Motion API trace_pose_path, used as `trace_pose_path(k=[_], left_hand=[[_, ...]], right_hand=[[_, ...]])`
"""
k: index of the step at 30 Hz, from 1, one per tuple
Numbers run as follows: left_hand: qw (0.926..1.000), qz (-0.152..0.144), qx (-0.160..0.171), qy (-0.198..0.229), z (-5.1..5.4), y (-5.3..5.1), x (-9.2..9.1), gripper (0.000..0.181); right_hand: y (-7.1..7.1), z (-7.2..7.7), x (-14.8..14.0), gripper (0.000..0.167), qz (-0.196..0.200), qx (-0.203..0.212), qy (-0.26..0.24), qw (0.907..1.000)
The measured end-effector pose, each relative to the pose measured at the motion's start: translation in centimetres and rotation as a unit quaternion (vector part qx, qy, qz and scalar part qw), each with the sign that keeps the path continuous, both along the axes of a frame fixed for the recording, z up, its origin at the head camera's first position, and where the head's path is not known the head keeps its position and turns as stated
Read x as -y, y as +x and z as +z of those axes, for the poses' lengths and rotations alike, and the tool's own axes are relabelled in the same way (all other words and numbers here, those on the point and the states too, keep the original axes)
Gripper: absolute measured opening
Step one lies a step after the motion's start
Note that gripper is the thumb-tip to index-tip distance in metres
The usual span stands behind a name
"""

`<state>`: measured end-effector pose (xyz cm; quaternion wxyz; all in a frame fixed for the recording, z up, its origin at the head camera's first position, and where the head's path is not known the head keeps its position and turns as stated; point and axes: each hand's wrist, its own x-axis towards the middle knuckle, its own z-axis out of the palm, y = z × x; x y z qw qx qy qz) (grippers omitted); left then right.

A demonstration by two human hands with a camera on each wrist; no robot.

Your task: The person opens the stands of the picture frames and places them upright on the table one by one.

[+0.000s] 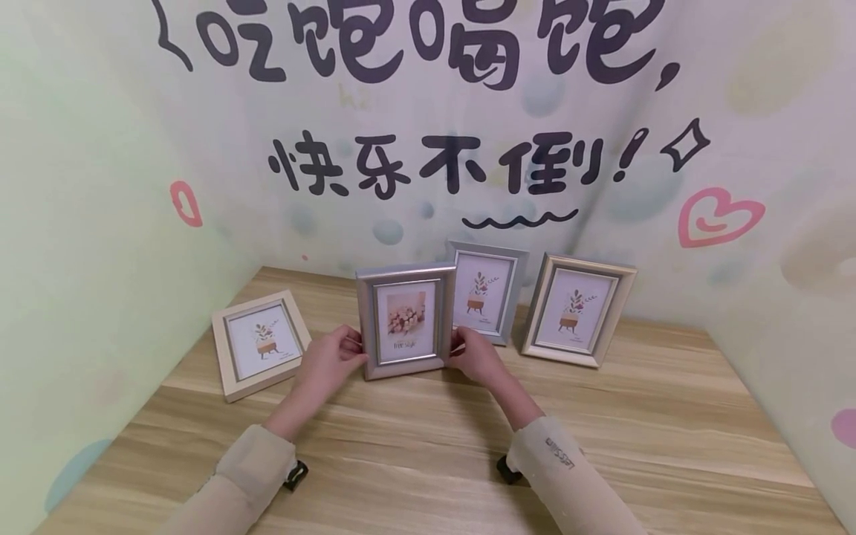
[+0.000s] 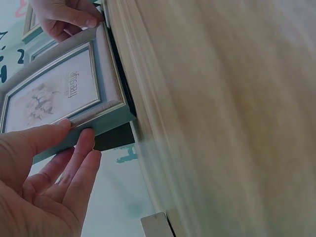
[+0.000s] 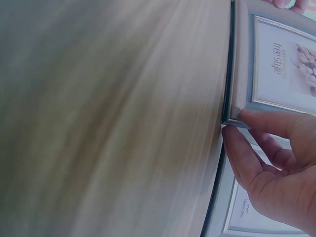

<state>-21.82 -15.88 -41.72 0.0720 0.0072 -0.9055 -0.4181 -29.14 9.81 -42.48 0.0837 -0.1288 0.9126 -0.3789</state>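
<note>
A pinkish-grey picture frame stands upright on the wooden table, showing a flower picture with "free style" lettering. My left hand pinches its left edge low down, with the thumb on the front border and fingertips at the side. On the opposite edge, near the lower corner, my right hand holds it between thumb and fingers, as the right wrist view shows. Behind the frame, a dark stand is partly visible in the left wrist view. Just behind my right hand is a blue-grey picture frame, partly covered.
A light wood picture frame rests at the table's left side, close to my left hand. To the right stands a champagne-coloured picture frame. A printed wall cloth with large dark characters rises directly behind the wooden table.
</note>
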Motion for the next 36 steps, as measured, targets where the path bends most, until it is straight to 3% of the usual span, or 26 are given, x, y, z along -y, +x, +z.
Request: trace_pose_path(k=[6,10,14,19,22,26,32,36], left_hand=[[1.0,0.001,0.005,-0.004,0.0,0.1,-0.2,0.026],[0.9999,0.001,0.009,-0.006,0.1,0.2,-0.4,0.026],[0.9999,-0.001,0.01,-0.011,0.2,0.2,-0.5,0.027],[0.9998,0.002,0.012,-0.018,0.4,0.4,-0.5,0.027],[0.9997,0.005,0.012,-0.022,0.5,0.6,-0.5,0.026],[0.9997,0.003,0.007,-0.022,0.7,0.7,-0.5,0.026],[0.9997,-0.001,0.001,-0.023,0.6,0.6,-0.4,0.026],[0.9997,-0.004,0.001,-0.026,0.6,0.6,-0.4,0.026]], right_hand=[[0.1,0.7,-0.6,0.026,0.0,0.006,-0.024,0.9997],[0.2,2.6,-1.3,0.037,-0.006,-0.005,-0.06,0.9981],[0.5,5.2,-2.0,0.044,-0.035,-0.06,-0.093,0.9933],[1.6,8.2,-1.9,0.042,-0.073,-0.168,-0.15,0.9715],[2.2,9.2,-1.3,0.043,-0.074,-0.234,-0.151,0.9576],[3.1,9.9,0.2,0.049,-0.045,-0.312,-0.109,0.9426],[4.8,10.0,2.7,0.067,0.021,-0.376,-0.018,0.926],[5.1,9.3,4.0,0.076,0.069,-0.441,0.031,0.8944]])
